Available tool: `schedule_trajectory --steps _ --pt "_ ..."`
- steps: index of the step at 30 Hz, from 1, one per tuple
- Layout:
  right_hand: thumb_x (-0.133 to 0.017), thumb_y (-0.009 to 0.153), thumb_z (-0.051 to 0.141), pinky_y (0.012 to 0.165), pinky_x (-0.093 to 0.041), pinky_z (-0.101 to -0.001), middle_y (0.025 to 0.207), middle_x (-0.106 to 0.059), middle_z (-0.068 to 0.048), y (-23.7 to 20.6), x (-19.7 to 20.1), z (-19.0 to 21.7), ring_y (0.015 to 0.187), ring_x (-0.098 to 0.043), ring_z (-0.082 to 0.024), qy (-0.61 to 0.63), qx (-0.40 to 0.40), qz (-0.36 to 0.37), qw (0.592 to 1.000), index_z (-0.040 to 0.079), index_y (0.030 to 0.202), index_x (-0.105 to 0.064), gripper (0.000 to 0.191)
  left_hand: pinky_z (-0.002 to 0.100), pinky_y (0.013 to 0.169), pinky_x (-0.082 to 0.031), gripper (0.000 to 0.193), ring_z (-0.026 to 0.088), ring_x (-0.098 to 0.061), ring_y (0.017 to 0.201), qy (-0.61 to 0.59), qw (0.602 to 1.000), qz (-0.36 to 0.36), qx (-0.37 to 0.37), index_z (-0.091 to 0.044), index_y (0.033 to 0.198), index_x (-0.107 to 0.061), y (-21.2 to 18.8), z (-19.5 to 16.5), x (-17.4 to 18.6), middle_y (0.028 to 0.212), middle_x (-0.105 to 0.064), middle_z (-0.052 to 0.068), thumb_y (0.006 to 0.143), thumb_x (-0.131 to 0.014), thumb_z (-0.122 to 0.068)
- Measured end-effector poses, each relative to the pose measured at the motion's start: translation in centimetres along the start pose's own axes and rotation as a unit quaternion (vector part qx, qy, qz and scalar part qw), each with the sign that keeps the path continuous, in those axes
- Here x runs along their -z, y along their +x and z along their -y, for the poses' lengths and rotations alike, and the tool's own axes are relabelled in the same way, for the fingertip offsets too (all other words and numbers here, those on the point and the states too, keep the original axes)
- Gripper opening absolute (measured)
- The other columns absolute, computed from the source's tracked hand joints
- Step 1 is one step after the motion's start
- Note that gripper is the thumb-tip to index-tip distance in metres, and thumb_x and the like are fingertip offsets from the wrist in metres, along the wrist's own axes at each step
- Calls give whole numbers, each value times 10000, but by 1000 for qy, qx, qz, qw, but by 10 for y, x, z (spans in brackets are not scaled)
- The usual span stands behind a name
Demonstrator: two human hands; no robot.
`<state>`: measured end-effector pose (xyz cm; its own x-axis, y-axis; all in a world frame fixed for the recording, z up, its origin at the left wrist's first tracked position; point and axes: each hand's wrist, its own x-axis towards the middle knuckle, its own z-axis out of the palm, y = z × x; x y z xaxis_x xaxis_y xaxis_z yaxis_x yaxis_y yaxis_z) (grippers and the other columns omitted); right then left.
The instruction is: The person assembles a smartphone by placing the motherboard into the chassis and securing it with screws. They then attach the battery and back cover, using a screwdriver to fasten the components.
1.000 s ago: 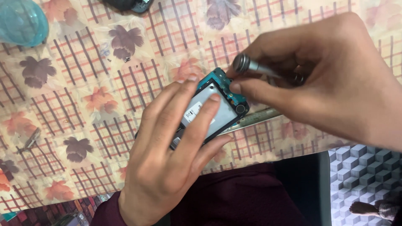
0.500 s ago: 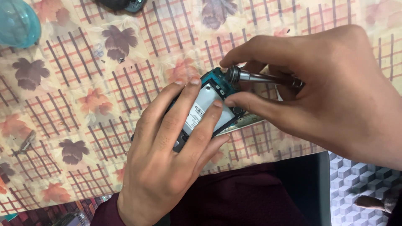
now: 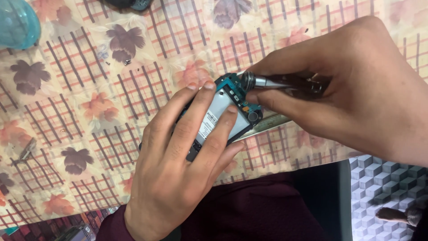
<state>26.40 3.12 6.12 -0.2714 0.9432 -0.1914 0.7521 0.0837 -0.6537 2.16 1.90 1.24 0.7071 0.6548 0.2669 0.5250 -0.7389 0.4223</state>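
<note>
Pinning opened phone (image 3: 225,114) with my left hand (image 3: 178,165); right hand (image 3: 352,85) pinching screwdriver (image 3: 263,81) at 1 o'clock corner; tip slip may gouge circuit board (image 3: 232,87).

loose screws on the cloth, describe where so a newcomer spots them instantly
Start at the turquoise dome in the tablecloth's top-left corner. Just right of it sits a dark purple leaf print; the screws lie at its left edge. They are tiny grey specks, the only loose bits there.

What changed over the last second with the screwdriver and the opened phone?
The right hand brought the screwdriver down from above the opened phone until its tip met the top corner. The left hand kept pressing the phone against the tablecloth.
</note>
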Motion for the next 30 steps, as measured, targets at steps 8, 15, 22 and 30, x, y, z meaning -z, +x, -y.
schedule_trajectory --steps 8,15,22,30 --pt "-778 857 187 387 -529 -220 640 -704 -39 -4 -4 2 491 -657 -98 -9 -20 -22 1000 42 1038 -768 231 479 1083 -544 601 384 -553 1292 -15 1000 -7 9 56 1270 -647 5 -1 3 1353 -589 228 875 -830 -357" --pt "-773 866 200 387 -512 -209 598 -708 -19 -2 -9 -1 507 -653 -93 -17 -10 -24 1000 46 1007 -767 209 489 1082 -543 613 381 -554 1299 -10 1000 -6 12 58 1274 -644 5 0 3 1350 -593 227 869 -833 -363" --pt "-839 855 173 500 -540 -239 871 -737 -74 1 -9 -2 640 -703 -139 -60 104 -62 991 18 1014 -769 233 465 1027 -532 539 315 -575 1277 21 999 -24 8 -13 1271 -692 3 -1 3 1338 -636 173 926 -837 -401" --pt "-841 835 181 468 -517 -239 838 -731 -56 0 -8 -3 602 -687 -124 -51 92 -46 993 35 1006 -776 234 452 1018 -551 461 328 -561 1263 54 998 -17 -30 -41 1212 -707 5 -1 1 1362 -610 143 945 -809 -403"
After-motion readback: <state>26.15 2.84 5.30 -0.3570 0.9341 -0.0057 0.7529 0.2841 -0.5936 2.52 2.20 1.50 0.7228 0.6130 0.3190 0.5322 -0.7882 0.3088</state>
